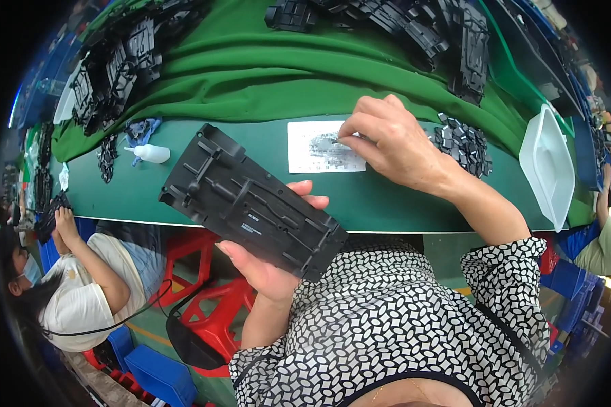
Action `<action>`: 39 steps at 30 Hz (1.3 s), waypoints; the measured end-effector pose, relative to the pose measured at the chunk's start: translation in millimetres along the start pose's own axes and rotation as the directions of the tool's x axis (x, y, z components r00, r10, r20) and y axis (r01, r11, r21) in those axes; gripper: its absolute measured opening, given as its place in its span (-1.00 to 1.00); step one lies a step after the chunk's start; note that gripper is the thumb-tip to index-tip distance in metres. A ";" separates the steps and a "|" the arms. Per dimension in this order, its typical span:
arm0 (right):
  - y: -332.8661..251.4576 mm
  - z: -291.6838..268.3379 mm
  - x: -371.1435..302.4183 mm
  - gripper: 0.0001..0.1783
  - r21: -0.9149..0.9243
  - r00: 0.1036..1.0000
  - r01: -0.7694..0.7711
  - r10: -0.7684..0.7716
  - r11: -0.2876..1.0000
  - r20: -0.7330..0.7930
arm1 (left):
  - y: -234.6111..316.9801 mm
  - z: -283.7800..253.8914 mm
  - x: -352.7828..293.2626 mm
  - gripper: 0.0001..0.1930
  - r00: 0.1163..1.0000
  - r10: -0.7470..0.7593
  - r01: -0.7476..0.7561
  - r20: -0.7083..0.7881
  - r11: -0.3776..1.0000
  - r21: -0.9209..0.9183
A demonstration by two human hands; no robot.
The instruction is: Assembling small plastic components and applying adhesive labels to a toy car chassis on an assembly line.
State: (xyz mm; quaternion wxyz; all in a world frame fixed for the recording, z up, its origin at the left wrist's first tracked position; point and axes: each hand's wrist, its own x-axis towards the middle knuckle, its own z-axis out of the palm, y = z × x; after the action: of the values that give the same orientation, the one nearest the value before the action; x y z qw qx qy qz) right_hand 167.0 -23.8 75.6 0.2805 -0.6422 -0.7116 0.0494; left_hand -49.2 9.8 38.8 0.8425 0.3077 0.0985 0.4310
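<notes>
My left hand (265,268) grips a long black molded plastic part (251,203) with ribs, recesses and small pale print, tilted above the table's front edge. Thumb and fingers wrap round its lower sides. Over a white card (302,152) with a grey, smudged patch, my right hand (390,139) is closed in a pinch at the card's right side. Whatever sits between those fingertips is too small to make out. Just right of that hand lies a heap of small black pieces (463,146).
A white squeeze bottle (151,154) and a blue cloth (142,129) are at the left. A white plastic tray (533,152) stands at the right. More black parts (472,54) lie on rumpled green cloth (251,61). A co-worker (91,285) sits at far left, near red stools (217,319).
</notes>
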 end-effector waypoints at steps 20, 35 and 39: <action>-35.3 -38.2 -34.6 -0.85 0.522 0.986 -0.129 0.165 0.843 -0.022 | 8.2 28.7 31.6 -0.14 0.986 -0.104 0.091 -0.127 0.990 -0.108; -31.1 -25.4 -55.4 -0.71 -0.144 0.845 0.483 -0.503 0.864 -0.181 | -6.8 39.4 25.3 -0.15 0.999 0.035 -0.037 0.037 0.998 0.056; -30.2 -26.0 -58.3 -0.68 -0.148 0.840 0.504 -0.523 0.851 -0.146 | -7.2 39.4 23.6 -0.13 0.999 0.029 -0.033 0.034 0.995 0.098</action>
State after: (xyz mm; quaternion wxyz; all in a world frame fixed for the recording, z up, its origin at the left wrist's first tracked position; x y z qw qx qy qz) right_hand 153.3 -91.4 90.8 0.3132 -0.4436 -0.8307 -0.1232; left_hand -13.0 8.0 67.9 0.8210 0.3573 0.1012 0.4336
